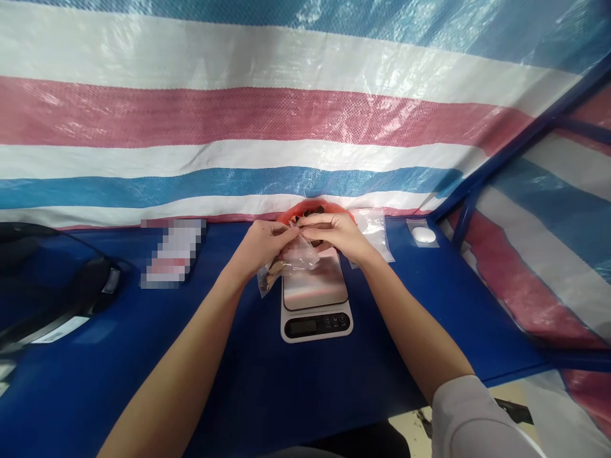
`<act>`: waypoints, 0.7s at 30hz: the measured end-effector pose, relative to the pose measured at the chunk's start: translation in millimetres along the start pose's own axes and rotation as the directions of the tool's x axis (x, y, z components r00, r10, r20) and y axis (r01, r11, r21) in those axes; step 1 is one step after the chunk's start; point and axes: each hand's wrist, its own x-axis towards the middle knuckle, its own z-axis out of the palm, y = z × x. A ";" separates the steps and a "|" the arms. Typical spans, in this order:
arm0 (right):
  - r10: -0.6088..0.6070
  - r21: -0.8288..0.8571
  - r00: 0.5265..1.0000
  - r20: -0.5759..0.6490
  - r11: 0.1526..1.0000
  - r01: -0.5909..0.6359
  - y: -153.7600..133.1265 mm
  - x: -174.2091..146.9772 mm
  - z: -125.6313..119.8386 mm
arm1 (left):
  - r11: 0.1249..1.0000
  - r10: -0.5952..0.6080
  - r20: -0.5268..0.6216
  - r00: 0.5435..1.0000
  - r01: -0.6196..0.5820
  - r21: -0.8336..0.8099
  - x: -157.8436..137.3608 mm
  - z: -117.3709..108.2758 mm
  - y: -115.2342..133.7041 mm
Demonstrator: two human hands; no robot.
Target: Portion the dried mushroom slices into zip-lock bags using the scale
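Observation:
Both hands meet over the far end of a white kitchen scale (316, 289) with a shiny metal plate and a dark display strip. Between them hangs a clear plastic bag (300, 254) with some brownish pieces in its lower left corner. My left hand (262, 247) pinches the bag's upper edge from the left. From the right, my right hand (340, 234) grips the same edge, its fingertips close to the left ones. Just behind the hands sits a red bowl (298, 208) with dark brown pieces in it, partly hidden by my fingers.
Flat clear bags (375, 232) lie right of the bowl. A small white object on a clear packet (424, 235) is farther right. At left are a blurred-out item (174, 254) and a black strapped thing (86, 286). Striped sheeting (286, 114) backs the blue table (229, 394).

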 end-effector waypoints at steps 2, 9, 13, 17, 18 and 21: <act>0.013 -0.010 1.000 -0.003 1.000 -0.013 -1.0 -0.8 0.1 | 0.998 -0.028 0.015 0.999 0.029 -0.048 1.5 1.1 -1.5; 0.079 -0.115 0.997 0.000 0.990 -0.078 -9.1 -6.4 1.5 | 0.988 -0.067 0.021 0.998 0.069 -0.137 2.3 4.8 -3.3; 0.079 -0.086 0.997 -0.003 0.993 -0.079 -11.3 -7.5 2.1 | 0.988 -0.081 0.011 0.997 0.082 -0.133 0.8 5.4 -2.6; 0.062 -0.036 0.998 0.028 0.997 -0.061 -10.4 -6.6 3.2 | 0.988 -0.112 0.016 0.994 0.113 -0.106 -1.5 4.3 3.2; 0.059 -0.031 0.998 0.031 0.998 -0.058 -10.2 -6.3 3.6 | 0.988 -0.115 0.014 0.993 0.116 -0.105 -1.9 4.0 5.2; 0.072 -0.022 0.997 0.014 0.997 -0.072 -11.0 -6.0 5.3 | 0.986 -0.118 0.003 0.993 0.117 -0.115 -2.9 3.9 10.4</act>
